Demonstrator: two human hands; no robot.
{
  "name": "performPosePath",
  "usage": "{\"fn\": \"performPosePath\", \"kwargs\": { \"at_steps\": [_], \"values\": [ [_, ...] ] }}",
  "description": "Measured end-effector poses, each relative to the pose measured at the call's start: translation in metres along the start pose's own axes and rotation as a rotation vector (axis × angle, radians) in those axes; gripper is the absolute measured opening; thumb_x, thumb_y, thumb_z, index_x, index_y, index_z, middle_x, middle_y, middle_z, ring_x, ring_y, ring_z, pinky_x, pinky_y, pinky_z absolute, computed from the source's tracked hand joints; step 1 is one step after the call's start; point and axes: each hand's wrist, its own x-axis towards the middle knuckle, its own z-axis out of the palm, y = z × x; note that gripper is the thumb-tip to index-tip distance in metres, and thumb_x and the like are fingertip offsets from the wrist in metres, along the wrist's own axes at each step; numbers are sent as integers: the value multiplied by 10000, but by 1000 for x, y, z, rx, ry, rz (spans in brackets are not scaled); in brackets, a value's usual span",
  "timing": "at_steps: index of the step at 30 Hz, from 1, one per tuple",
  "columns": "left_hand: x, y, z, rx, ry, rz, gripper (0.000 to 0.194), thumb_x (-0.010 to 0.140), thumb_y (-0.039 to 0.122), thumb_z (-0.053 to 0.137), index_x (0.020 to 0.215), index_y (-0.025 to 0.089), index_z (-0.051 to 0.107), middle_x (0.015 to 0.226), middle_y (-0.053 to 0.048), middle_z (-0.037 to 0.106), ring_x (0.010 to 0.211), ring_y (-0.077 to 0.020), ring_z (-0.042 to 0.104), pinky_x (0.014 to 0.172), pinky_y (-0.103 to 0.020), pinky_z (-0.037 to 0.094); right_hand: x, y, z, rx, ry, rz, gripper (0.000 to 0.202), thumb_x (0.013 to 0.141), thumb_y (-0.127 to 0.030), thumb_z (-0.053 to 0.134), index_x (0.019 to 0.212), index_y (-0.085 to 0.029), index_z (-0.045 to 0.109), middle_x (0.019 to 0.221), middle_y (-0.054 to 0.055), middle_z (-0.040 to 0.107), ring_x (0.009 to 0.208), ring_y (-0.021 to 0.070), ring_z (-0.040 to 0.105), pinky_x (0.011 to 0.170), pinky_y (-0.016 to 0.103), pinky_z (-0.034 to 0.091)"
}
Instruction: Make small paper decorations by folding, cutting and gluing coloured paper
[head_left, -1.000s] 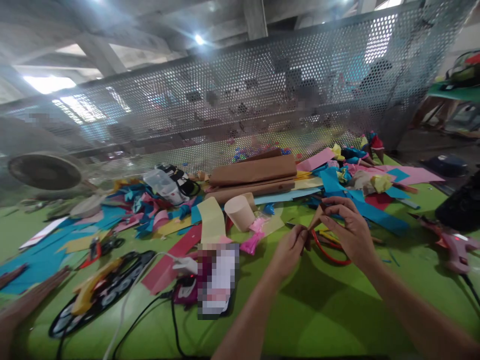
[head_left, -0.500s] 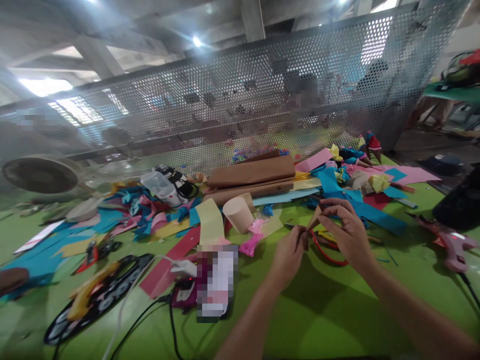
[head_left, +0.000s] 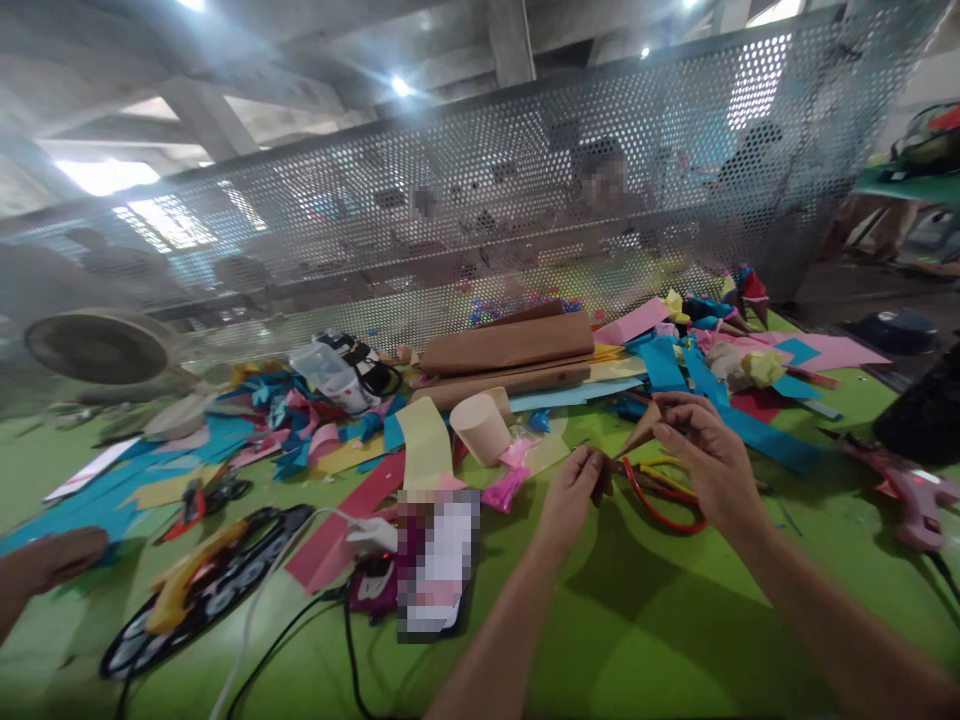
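A small cone of brown paper (head_left: 642, 428) is pinched at its wide end by my right hand (head_left: 711, 462), pointed end down toward the left. My left hand (head_left: 574, 492) is closed, thumb and fingers pressed together right by that pointed end. Whether the left fingertips grip the tip or something finer is too small to tell. Just below the cone lie scissors with red and yellow handles (head_left: 670, 525), partly behind my right hand. To the left of my hands lie a pink plastic wrapper (head_left: 504, 490) and a roll of cream paper (head_left: 478, 430).
A pink glue gun (head_left: 911, 495) lies at the right. Brown paper (head_left: 506, 345) and coloured scraps line the back by a perforated metal screen (head_left: 420, 230). A phone (head_left: 439, 565), cables and a yellow-handled tool (head_left: 187, 580) lie left. Another person's hand (head_left: 67, 558) reaches in there.
My hands have drawn slightly apart, showing more of the paper cone. The other person's hand has come further in from the left. The view has shifted a little.
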Motion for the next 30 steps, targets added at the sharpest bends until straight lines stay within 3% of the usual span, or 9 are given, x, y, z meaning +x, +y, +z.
{"fn": "performPosePath", "kwargs": {
  "at_steps": [5,11,22,30],
  "values": [
    [-2,-1,0,10,-6,41,357,979,497,492,870,177,611,736,-9,583,643,-124,494,591,-249,369,0,-1,1,-4,17,1,138,913,-342,675,812,-250,658,1184,82,618,1199,281,569,1013,443,445],
    [-1,-3,0,23,1,19,249,922,417,595,884,171,611,721,-2,598,627,-116,483,579,-236,359,-3,0,4,-45,-21,-24,130,919,-329,668,816,-249,660,1154,77,617,1149,256,587,990,423,448],
    [1,-3,-3,-316,-81,-161,368,800,489,753,808,148,616,724,-28,640,602,-101,511,565,-235,351,-1,-4,4,-36,-53,-41,119,920,-308,667,822,-241,661,1151,79,620,1128,250,590,990,424,448],
    [1,0,-1,-166,-86,-104,376,823,510,712,785,154,600,676,-6,605,597,-102,472,566,-240,329,-2,0,3,-22,-41,-38,103,921,-294,671,838,-237,689,1143,72,619,1120,231,592,995,397,449]
  ]
}}
